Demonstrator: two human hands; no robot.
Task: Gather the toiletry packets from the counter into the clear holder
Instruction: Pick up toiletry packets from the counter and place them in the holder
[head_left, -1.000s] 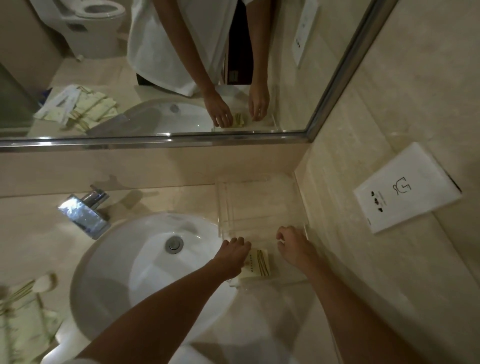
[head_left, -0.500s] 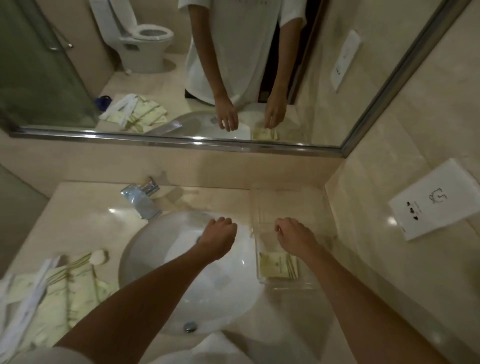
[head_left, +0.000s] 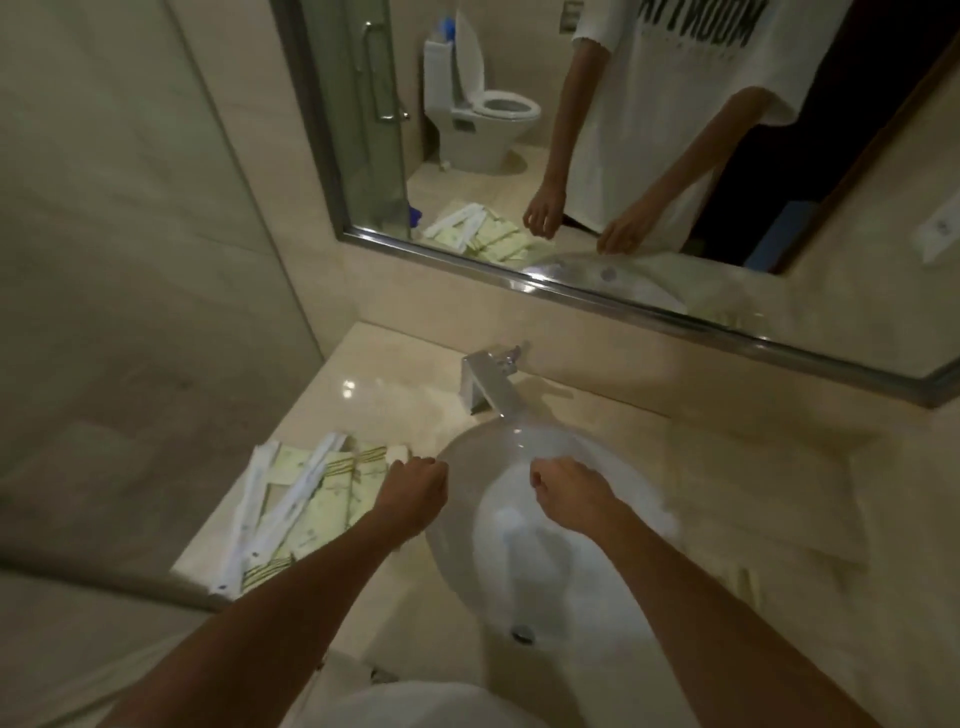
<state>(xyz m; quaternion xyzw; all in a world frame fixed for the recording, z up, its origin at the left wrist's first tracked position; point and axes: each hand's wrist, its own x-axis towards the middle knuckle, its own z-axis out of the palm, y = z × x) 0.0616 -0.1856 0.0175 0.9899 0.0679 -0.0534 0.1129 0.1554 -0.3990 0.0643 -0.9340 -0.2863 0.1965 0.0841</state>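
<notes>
A pile of pale green toiletry packets (head_left: 332, 499) lies on the counter left of the basin, with long white packets (head_left: 291, 493) across it. My left hand (head_left: 415, 493) hovers at the pile's right edge, fingers curled, holding nothing. Over the basin my right hand (head_left: 566, 488) is also curled and empty. The clear holder (head_left: 831, 551) is a faint blurred shape on the counter to the right, with one pale packet (head_left: 743, 587) in it.
The white round basin (head_left: 467, 452) fills the middle of the counter, with a chrome faucet (head_left: 488, 384) behind it. A mirror (head_left: 597, 291) runs along the back wall. A glass shower panel (head_left: 130, 312) bounds the counter's left side.
The view has swung left. Both hands have left the holder and moved left across the basin; the left hand now reaches the packet pile. One packet stays in the holder.
</notes>
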